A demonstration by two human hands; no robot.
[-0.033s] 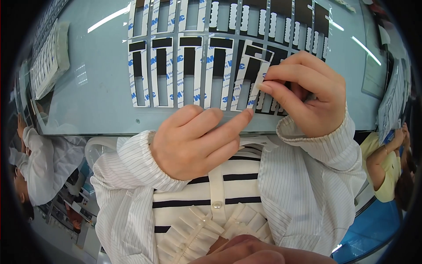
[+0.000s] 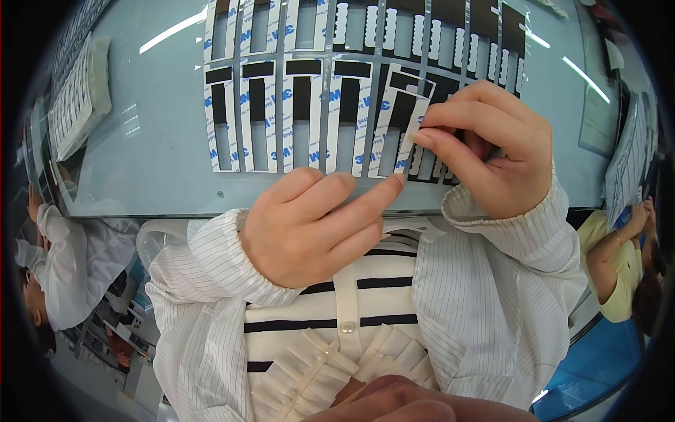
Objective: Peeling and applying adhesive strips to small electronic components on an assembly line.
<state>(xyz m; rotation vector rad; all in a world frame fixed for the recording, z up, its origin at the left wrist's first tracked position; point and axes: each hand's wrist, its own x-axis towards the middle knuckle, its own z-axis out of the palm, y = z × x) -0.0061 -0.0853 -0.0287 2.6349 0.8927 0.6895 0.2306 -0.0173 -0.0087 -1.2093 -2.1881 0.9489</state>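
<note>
My right hand [image 2: 485, 148] is closed in a pinch of thumb and index finger on the right edge of a white-lined adhesive frame [image 2: 380, 144] with blue print. The frame lies slightly tilted over a black rectangular piece [image 2: 404, 112], its upper end askew. My left hand [image 2: 320, 221] has its index finger stretched out, with the fingertip at the frame's lower right corner. Its other fingers are bent, and it holds nothing visible. Left of this frame, several similar adhesive frames [image 2: 302, 130] sit in a row on black pieces. My right hand hides part of the pieces behind it.
A further row of black pieces [image 2: 443, 17] lies beyond, some with white wavy-edged strips [image 2: 418, 35]. The glass-like tabletop [image 2: 162, 141] ends just before my body. A stack of sheets [image 2: 88, 98] stands at left; bagged sheets [image 2: 628, 151] are at right. Other people sit on both sides.
</note>
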